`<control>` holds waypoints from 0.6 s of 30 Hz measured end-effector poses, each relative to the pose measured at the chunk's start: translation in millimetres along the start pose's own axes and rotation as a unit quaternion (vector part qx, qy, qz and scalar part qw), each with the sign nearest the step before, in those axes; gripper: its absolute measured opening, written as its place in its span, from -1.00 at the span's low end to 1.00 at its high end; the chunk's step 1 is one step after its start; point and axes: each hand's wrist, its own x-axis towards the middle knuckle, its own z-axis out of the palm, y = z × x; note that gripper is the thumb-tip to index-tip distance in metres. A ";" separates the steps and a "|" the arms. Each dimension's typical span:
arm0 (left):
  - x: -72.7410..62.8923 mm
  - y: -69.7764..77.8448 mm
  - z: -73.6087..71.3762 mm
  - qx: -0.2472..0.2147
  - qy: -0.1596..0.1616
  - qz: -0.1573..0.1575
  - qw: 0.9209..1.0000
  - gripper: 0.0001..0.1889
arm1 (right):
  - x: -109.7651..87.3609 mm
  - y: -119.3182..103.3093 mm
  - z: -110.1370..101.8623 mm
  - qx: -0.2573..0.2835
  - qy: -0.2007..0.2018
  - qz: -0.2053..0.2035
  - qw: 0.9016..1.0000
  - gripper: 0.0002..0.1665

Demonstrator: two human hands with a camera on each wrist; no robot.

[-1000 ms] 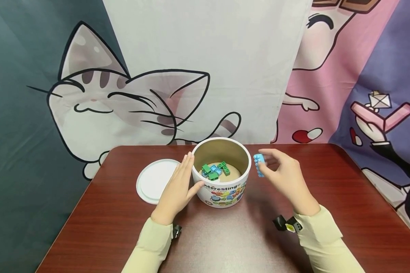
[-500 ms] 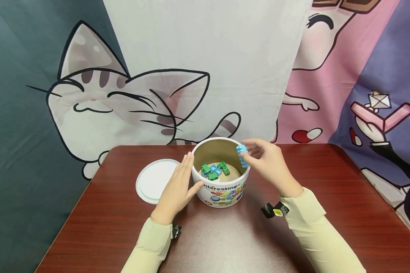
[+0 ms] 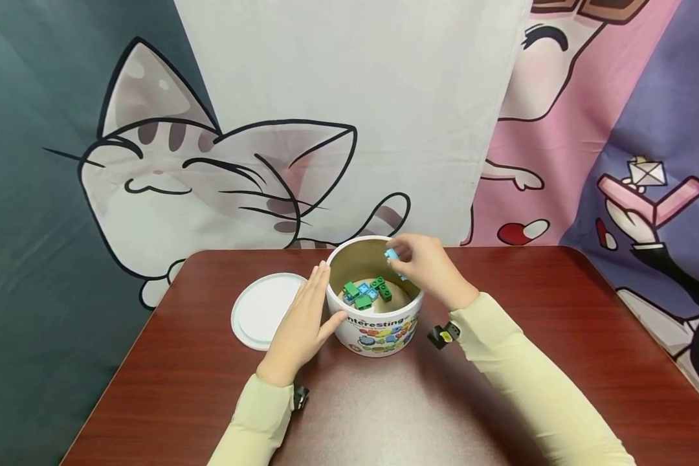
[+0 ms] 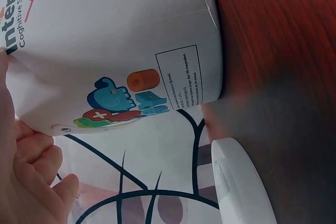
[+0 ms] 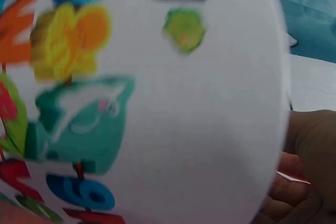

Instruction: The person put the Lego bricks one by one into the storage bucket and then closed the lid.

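Note:
A round white tub (image 3: 378, 333) with colourful print stands on the table, several green and blue building bricks (image 3: 362, 296) lying on its floor. My left hand (image 3: 298, 327) rests against the tub's left side with straight fingers; the left wrist view shows those fingers (image 4: 39, 156) along the printed wall. Over the tub's right rim, my right hand (image 3: 433, 268) pinches a light blue building brick (image 3: 391, 254) between thumb and fingers. Part of that brick is hidden behind the thumb. In the right wrist view the tub wall (image 5: 210, 103) covers most of the picture, and the brick does not show.
A round white lid (image 3: 262, 314) lies flat on the brown table (image 3: 349, 414) to the left of the tub, partly behind the left hand. Behind the table's far edge hangs a printed cartoon cloth (image 3: 349, 77).
My right hand has carried the light blue brick leftward from beside the tub to over its opening. The left hand has stayed against the tub.

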 end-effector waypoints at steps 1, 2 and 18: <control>0.0 -0.3 0.3 0.000 0.001 0.001 1.000 -0.13 | 2.3 0.8 0.9 -0.009 -0.001 -0.005 1.000 -0.71; 0.0 -0.5 0.6 0.001 0.000 0.002 1.000 -0.13 | 4.2 1.6 1.4 -0.021 -0.001 -0.012 1.000 -0.72; 1.2 0.7 -0.1 -0.001 -0.005 -0.006 1.000 -0.13 | -22.3 12.9 -13.0 -0.040 0.117 -0.051 0.991 -0.89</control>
